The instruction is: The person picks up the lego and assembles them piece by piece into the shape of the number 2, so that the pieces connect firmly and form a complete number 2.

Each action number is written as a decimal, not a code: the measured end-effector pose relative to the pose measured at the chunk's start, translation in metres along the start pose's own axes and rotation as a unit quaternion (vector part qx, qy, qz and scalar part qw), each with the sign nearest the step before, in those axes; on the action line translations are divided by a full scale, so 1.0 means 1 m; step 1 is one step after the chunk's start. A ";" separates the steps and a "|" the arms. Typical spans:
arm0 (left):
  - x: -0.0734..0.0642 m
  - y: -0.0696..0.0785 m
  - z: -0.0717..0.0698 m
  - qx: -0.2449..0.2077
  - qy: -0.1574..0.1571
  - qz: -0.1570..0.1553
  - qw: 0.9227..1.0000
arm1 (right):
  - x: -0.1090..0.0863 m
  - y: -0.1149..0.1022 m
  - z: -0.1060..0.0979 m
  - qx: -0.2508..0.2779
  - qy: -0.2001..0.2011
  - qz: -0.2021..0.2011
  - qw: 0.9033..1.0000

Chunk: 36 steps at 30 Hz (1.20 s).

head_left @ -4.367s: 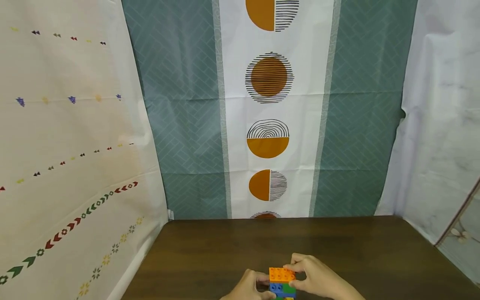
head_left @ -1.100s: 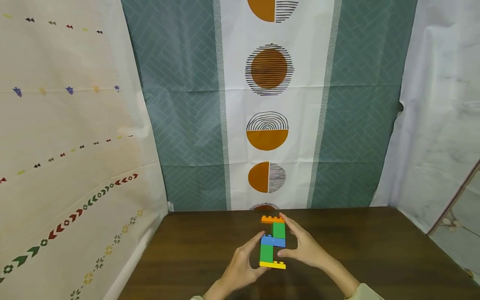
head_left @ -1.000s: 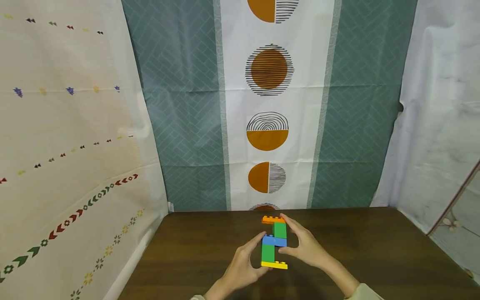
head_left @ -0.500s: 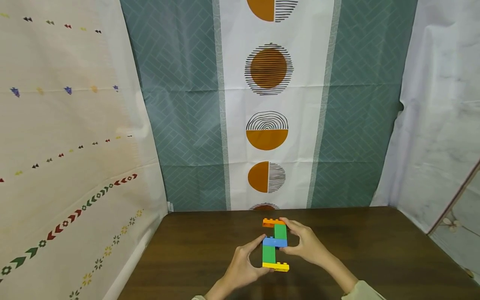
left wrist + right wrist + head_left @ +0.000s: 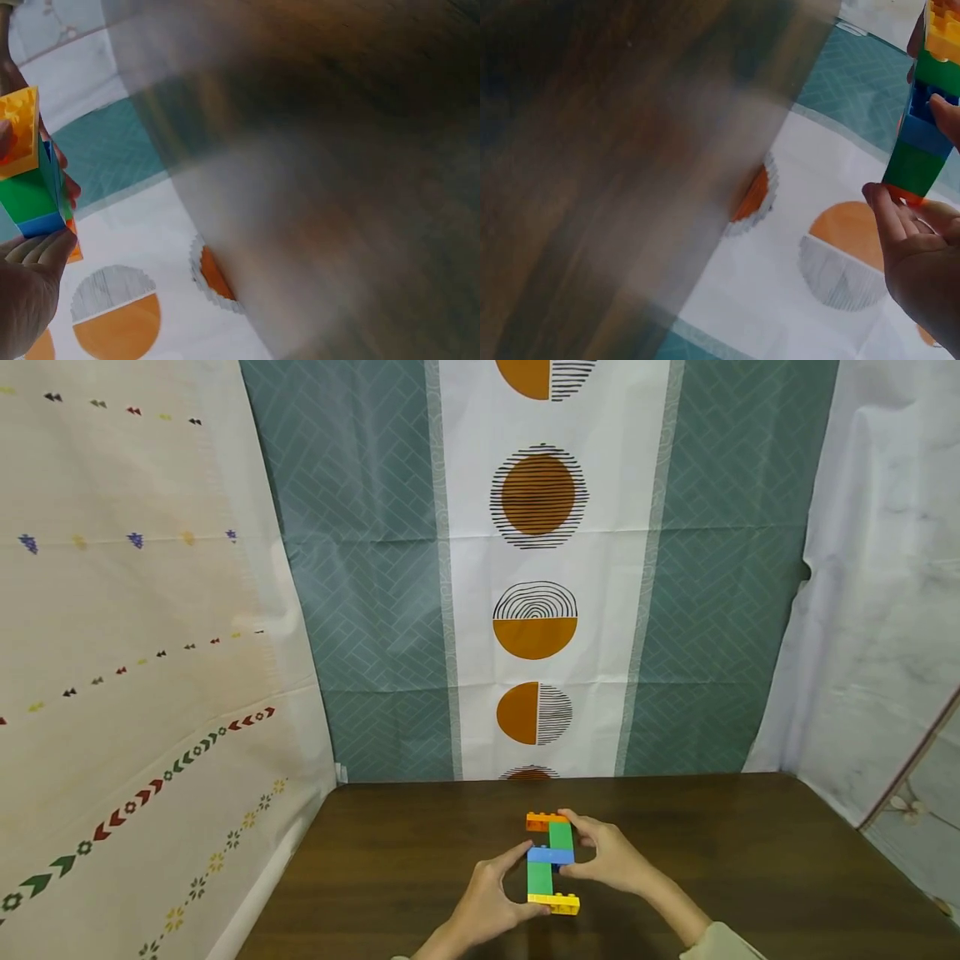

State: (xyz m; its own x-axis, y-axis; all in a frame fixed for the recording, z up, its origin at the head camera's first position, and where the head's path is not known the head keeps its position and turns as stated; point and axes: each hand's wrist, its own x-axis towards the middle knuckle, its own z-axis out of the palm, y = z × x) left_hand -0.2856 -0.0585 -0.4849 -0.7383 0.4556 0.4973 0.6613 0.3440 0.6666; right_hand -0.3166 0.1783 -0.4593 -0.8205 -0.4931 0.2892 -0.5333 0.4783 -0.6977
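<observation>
Both hands hold one stack of toy building bricks over the table in the head view. From top to bottom it has an orange brick [image 5: 537,818], a green brick [image 5: 560,836], a blue brick [image 5: 550,855], a second green brick [image 5: 539,878] and a yellow brick [image 5: 553,903], stepped in a zigzag. My left hand [image 5: 480,906] grips it from the left, thumb under the yellow brick and a fingertip at the blue one. On the right, my right hand [image 5: 615,860] has fingers at the orange brick's end and its thumb at the blue brick's underside.
Beneath the hands lies a dark brown wooden table [image 5: 375,860]. A green and white cloth with orange circles [image 5: 600,693] hangs behind it. Cream patterned fabric [image 5: 150,693] stands at the left, pale marbled fabric [image 5: 862,652] at the right.
Earlier the stack was low and seen from above; then both hands raised it into side view. Over the last second it has dropped slightly and tipped, showing the orange brick's hollow underside.
</observation>
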 end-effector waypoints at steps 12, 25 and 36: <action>-0.006 -0.017 0.012 0.042 -0.076 -0.108 0.990 | 0.000 0.017 0.021 -0.004 -0.065 0.079 0.995; -0.011 -0.021 0.023 0.045 -0.117 -0.183 0.975 | 0.000 0.029 0.038 -0.041 -0.103 0.101 0.989; -0.008 -0.025 0.026 0.082 -0.121 -0.207 0.967 | 0.007 0.030 0.050 -0.048 -0.091 0.113 0.988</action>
